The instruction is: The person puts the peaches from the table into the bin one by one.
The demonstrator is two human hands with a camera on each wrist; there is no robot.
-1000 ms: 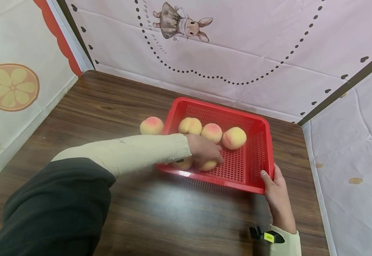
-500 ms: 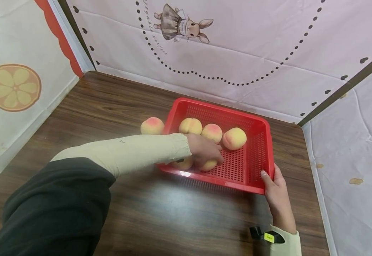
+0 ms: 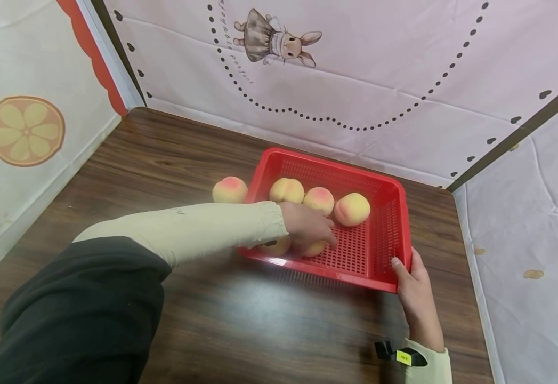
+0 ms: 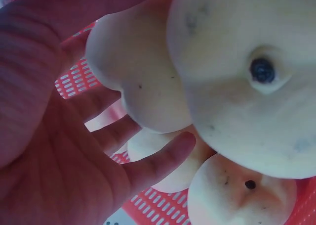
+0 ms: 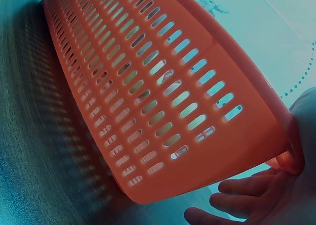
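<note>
A red perforated plastic basket [image 3: 350, 255] stands on the table with several yellow-pink peaches inside. My left hand [image 3: 307, 224] reaches down into it over a peach [image 3: 315, 248] near the front wall. In the left wrist view, thumb and fingers lie around that peach [image 4: 148, 76], the fingers partly hidden behind it. A larger-looking peach [image 4: 237, 101] with a dark stem pit is closest to that camera. My right hand [image 3: 415, 290] grips the basket's front right corner, thumb over the rim and fingers outside. Three peaches, one of them red-topped [image 3: 319, 199], line the back.
Outside the basket's left wall, one peach [image 3: 229, 190] rests on the dark wood table [image 3: 255, 325]. Printed cloth walls enclose the table at the back [image 3: 355, 69], left and right. My left forearm crosses over the basket's left wall.
</note>
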